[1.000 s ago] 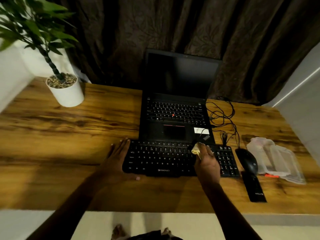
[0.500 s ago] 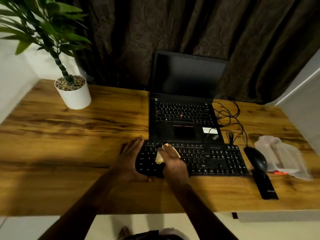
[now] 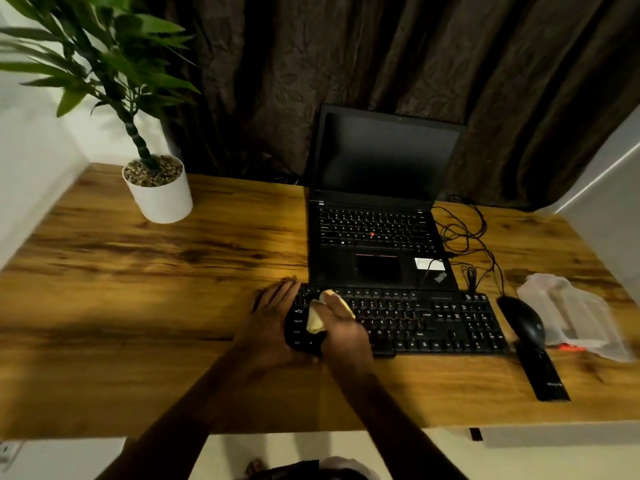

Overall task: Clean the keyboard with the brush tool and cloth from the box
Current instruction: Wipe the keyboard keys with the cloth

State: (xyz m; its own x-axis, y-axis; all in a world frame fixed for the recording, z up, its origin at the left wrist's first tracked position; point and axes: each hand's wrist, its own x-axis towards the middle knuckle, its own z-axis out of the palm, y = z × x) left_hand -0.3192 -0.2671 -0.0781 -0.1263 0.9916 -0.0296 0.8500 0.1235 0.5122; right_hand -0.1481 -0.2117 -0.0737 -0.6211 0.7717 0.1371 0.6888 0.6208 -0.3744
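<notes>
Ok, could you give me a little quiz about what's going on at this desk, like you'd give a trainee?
1. True or false: the laptop screen is dark.
2. Which hand has the cloth in its grip? A) the left B) the right C) neither
3. Fill in: just right of the keyboard lies a black ____.

Key
1. True.
2. B. The right hand holds the cloth on the keyboard's left part, while the left hand rests at the keyboard's left end.
3. Mouse.
</notes>
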